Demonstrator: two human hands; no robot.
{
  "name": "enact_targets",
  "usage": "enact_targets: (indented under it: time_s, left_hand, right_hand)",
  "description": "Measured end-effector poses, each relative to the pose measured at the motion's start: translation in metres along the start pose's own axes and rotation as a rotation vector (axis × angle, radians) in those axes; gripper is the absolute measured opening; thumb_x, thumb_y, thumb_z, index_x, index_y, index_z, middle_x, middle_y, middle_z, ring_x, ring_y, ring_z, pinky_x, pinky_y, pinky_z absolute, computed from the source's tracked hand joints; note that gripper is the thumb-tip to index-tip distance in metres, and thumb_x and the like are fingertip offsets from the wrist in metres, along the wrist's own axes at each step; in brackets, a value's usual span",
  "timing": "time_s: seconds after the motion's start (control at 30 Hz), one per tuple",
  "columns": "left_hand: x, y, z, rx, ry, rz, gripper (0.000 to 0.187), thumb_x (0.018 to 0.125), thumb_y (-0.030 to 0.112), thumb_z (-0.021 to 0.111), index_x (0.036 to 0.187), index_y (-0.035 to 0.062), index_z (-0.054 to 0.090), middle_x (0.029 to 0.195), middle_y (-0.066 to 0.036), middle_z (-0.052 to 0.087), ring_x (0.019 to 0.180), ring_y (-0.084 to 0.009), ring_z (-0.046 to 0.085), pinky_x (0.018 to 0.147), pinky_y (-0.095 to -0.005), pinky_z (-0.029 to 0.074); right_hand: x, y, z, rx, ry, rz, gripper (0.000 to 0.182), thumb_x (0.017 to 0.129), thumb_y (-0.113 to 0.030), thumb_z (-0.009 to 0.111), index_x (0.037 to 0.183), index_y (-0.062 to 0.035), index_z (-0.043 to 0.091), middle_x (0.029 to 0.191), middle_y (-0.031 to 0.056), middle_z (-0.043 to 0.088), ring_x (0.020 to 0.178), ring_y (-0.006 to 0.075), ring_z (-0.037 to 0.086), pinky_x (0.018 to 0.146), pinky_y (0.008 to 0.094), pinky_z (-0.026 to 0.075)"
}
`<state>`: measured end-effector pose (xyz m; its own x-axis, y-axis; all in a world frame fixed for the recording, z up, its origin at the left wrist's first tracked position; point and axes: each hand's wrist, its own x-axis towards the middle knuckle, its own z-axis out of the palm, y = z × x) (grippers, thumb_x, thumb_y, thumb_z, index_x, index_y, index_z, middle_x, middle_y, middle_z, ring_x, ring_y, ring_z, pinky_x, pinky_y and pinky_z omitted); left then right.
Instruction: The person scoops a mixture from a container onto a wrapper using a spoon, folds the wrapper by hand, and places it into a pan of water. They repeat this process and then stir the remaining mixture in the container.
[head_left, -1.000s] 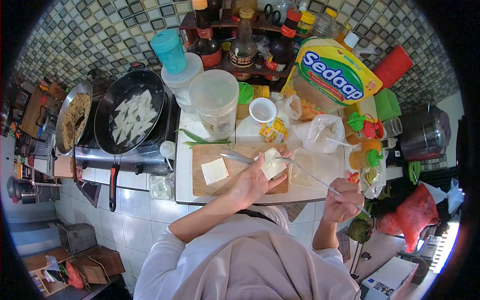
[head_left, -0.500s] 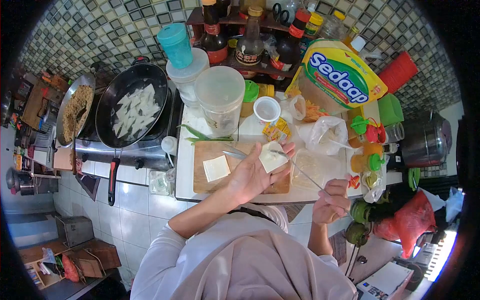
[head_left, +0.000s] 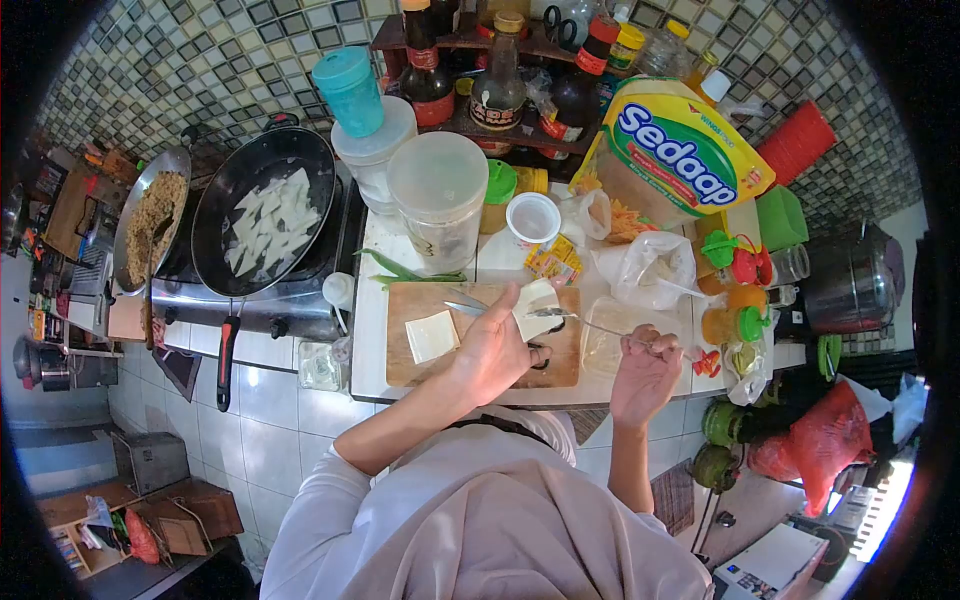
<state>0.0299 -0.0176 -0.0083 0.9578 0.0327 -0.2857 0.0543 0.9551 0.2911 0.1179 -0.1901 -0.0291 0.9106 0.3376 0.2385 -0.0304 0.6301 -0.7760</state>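
My left hand [head_left: 492, 352] holds a thin white square dough wrapper [head_left: 538, 298] up off the board, its thumb along the wrapper's left edge. My right hand [head_left: 648, 372] grips the end of a long thin metal spoon [head_left: 600, 327]. The spoon's head lies at the lower part of the wrapper. Beneath my left hand is the wooden cutting board [head_left: 405, 370], with a stack of square wrappers [head_left: 432, 338] on its left side. Scissors [head_left: 541, 357] with black handles lie on the board, partly hidden by my left hand.
To the left, a black frying pan [head_left: 207, 262] with white pieces sits on the stove, beside a wok [head_left: 183, 165] of brown crumbly filling. Tall containers [head_left: 436, 205], a plastic bag [head_left: 655, 270], a yellow pouch [head_left: 670, 150] and a bottle rack [head_left: 460, 40] line the back.
My right hand has moved up and slightly left, bringing the spoon nearer level. My left hand has shifted a little left and tilted the wrapper, uncovering the scissors' handles.
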Motion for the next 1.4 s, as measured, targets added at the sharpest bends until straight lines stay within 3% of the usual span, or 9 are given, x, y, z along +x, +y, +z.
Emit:
enact_targets:
  time_s: [0.27,0.63,0.9,1.03,1.17,1.23,1.4]
  left_hand:
    - [0.0,-0.003,-0.01,-0.111,-0.067,-0.04,0.04,0.089,0.04,0.039,0.116,0.0116,0.044,0.109,-0.002,0.053,0.096,-0.0155,0.047,0.07,-0.0323,0.036]
    - [-0.006,0.0,-0.01,-0.012,0.014,0.019,0.036,0.088,0.03,0.042,0.117,0.0087,0.043,0.11,-0.005,0.051,0.097,-0.0175,0.047,0.074,-0.0324,0.037]
    - [-0.013,-0.001,-0.016,-0.008,0.007,0.011,0.04,0.088,0.031,0.043,0.12,0.006,0.038,0.117,-0.011,0.047,0.105,-0.0227,0.045,0.088,-0.0395,0.037]
    - [-0.017,0.007,-0.01,-0.063,-0.002,-0.071,0.032,0.088,0.03,0.044,0.113,0.0094,0.041,0.116,-0.007,0.048,0.103,-0.0192,0.047,0.087,-0.0406,0.038]
    - [-0.017,0.005,-0.018,-0.021,0.032,-0.003,0.032,0.088,0.027,0.044,0.112,0.0061,0.042,0.114,-0.009,0.048,0.104,-0.0207,0.047,0.088,-0.0413,0.038]
    - [-0.017,0.004,-0.019,0.014,0.038,0.006,0.032,0.088,0.026,0.045,0.112,0.0052,0.042,0.113,-0.01,0.049,0.104,-0.0209,0.047,0.088,-0.0409,0.039]
    - [-0.018,0.004,-0.02,0.006,0.052,-0.033,0.031,0.087,0.023,0.047,0.112,0.0048,0.042,0.112,-0.009,0.05,0.101,-0.0207,0.048,0.089,-0.0405,0.039]
  right_hand:
    - [0.002,0.004,0.001,0.116,0.102,0.13,0.021,0.088,-0.027,0.038,0.076,-0.0102,0.041,0.072,0.0016,0.038,0.072,0.0129,0.037,0.07,0.0278,0.031]
    - [-0.001,0.02,-0.009,0.183,0.139,0.205,0.022,0.087,-0.028,0.038,0.074,-0.0097,0.039,0.075,0.0059,0.046,0.072,0.015,0.04,0.068,0.0286,0.031]
    - [-0.004,0.019,-0.006,0.166,0.141,0.231,0.017,0.086,-0.026,0.038,0.077,-0.012,0.038,0.073,0.0018,0.041,0.072,0.0123,0.039,0.071,0.0284,0.032]
    - [-0.003,0.019,-0.006,0.151,0.105,0.229,0.017,0.086,-0.026,0.038,0.077,-0.0119,0.039,0.072,0.0015,0.04,0.073,0.0125,0.039,0.071,0.0281,0.032]
    - [-0.004,0.022,-0.007,0.184,0.136,0.249,0.017,0.086,-0.026,0.038,0.077,-0.0118,0.038,0.072,0.0017,0.04,0.072,0.0128,0.039,0.07,0.0282,0.032]
    - [-0.004,0.025,-0.01,0.196,0.112,0.245,0.026,0.088,-0.033,0.038,0.075,-0.0106,0.039,0.075,0.0041,0.044,0.072,0.0136,0.04,0.068,0.0277,0.031]
    - [-0.004,0.025,-0.01,0.186,0.126,0.259,0.024,0.088,-0.031,0.038,0.076,-0.0102,0.039,0.075,0.0048,0.044,0.072,0.0139,0.039,0.068,0.0275,0.031]
